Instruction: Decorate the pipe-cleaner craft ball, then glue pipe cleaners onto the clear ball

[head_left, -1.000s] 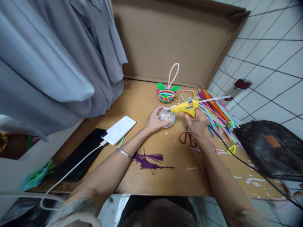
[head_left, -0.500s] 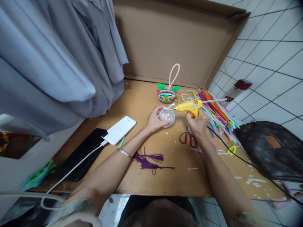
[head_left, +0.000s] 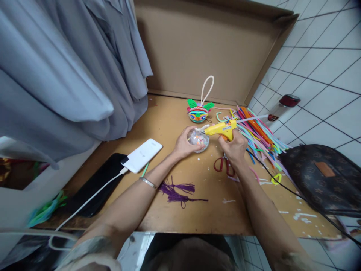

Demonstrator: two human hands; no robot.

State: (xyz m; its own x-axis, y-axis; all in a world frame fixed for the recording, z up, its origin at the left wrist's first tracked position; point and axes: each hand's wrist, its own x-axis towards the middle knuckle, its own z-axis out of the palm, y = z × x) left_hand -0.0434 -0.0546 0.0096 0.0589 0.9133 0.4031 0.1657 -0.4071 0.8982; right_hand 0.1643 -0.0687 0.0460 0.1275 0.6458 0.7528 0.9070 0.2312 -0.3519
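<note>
A clear ball (head_left: pixel 200 140) with small coloured bits in it is held by my left hand (head_left: pixel 184 143), whose fingers wrap its left side. My right hand (head_left: pixel 235 146) grips a yellow glue gun (head_left: pixel 221 128) with a translucent glue stick out of its back. The gun's metal nozzle points left and meets the top of the ball, beside a short white piece. Behind the ball sits a colourful animal-face ornament (head_left: pixel 197 114) with green ears and a tall white loop.
Red-handled scissors (head_left: pixel 224 166) lie below my right hand. Purple tassels (head_left: pixel 177 192) are between my forearms. Coloured pipe cleaners (head_left: pixel 258 131) and a brown bag (head_left: pixel 321 180) are right; a white power bank (head_left: pixel 143 155) is left. Cardboard (head_left: pixel 208 49) stands behind.
My right hand has moved slightly left with the glue gun, bringing the nozzle over the top of the ball. My left hand and the ball have barely moved.
</note>
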